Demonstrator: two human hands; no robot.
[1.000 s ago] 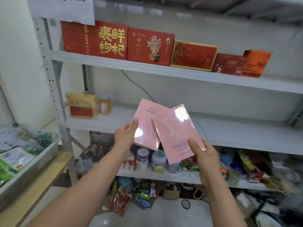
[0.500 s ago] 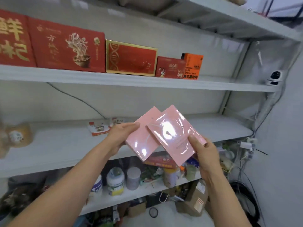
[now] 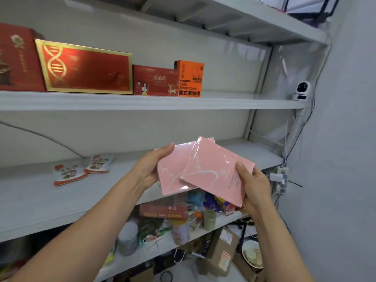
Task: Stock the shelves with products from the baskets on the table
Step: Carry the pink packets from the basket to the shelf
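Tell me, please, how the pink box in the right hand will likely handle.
The pink box is probably stiff: it juts flat from the right hand without sagging. Its glossy film suggests slipperiness. Being thin, it may tip if stood upright.

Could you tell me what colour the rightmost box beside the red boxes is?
The box is orange; the head view shows it.

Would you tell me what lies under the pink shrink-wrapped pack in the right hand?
Partly under the front pink shrink-wrapped pack lies a second pink pack, held by the left hand. Its right part is covered, as are the right hand's fingers.
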